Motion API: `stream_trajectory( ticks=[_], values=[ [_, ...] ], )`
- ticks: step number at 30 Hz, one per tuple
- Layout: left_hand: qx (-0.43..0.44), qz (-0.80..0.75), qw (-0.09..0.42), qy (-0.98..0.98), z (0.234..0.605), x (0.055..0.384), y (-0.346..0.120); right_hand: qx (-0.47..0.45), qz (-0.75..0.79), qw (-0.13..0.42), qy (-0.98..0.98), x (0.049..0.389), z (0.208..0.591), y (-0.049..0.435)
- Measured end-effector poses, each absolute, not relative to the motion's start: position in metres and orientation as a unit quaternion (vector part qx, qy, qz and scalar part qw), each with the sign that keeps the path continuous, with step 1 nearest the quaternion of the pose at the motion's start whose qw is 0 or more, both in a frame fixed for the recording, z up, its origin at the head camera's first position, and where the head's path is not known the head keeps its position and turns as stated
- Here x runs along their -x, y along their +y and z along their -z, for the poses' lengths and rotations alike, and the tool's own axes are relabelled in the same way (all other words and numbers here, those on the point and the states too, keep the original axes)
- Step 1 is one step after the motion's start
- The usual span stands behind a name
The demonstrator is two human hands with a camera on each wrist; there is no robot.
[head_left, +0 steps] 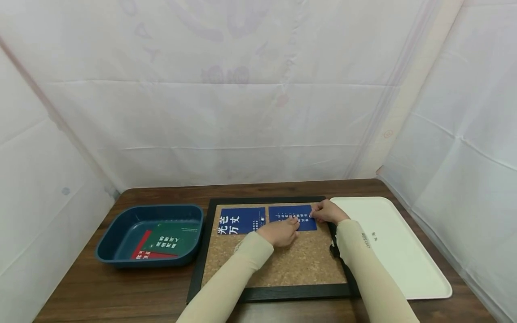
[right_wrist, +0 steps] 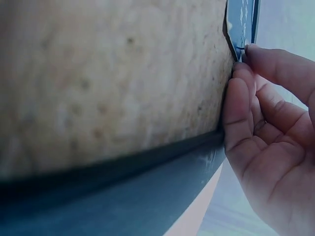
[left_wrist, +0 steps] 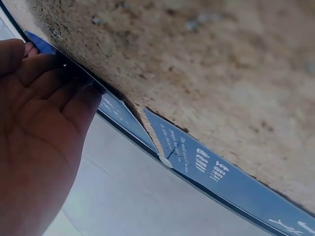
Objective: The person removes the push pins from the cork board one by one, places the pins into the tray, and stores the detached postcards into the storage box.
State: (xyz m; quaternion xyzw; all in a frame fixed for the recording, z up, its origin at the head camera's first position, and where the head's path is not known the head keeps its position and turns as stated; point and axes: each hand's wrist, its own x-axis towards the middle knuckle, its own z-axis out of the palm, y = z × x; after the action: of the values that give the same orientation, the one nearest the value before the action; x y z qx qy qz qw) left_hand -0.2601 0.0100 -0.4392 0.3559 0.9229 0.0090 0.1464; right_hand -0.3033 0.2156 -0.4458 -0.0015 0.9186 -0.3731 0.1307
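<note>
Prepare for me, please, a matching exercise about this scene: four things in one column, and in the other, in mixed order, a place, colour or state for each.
1. Green card
2. White tray
3. Cork board
4. Card at the board's upper right

A. bordered by a black frame
B. blue with white print, partly covered by left hand and right hand
C. inside the blue-green basin
D. at the right side of the table

Pairs: 1-C, 2-D, 3-A, 4-B
</note>
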Motion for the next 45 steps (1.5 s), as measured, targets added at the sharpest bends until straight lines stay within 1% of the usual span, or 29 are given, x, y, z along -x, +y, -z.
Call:
stream_trajectory(
  ticks=[27,33,40,45],
  values=[
    [-0.349,-0.013,0.146,0.925,0.4377,0.2558,0.016,0.003,0.304,0.137,0.943,0.3001,0.4446,0.2122],
    [-0.351,-0.013,0.146,0.925,0.4385,0.2562,0.0179,-0.001,0.305,0.147,0.941,0.303,0.4472,0.2145],
    [-0.35,-0.008,0.141,0.926,0.4379,0.2545,0.0189,0.025,0.316,0.153,0.936,0.3087,0.454,0.2206],
    [-0.351,-0.009,0.145,0.925,0.437,0.2539,0.0188,0.004,0.312,0.15,0.938,0.303,0.4482,0.2158]
  ],
)
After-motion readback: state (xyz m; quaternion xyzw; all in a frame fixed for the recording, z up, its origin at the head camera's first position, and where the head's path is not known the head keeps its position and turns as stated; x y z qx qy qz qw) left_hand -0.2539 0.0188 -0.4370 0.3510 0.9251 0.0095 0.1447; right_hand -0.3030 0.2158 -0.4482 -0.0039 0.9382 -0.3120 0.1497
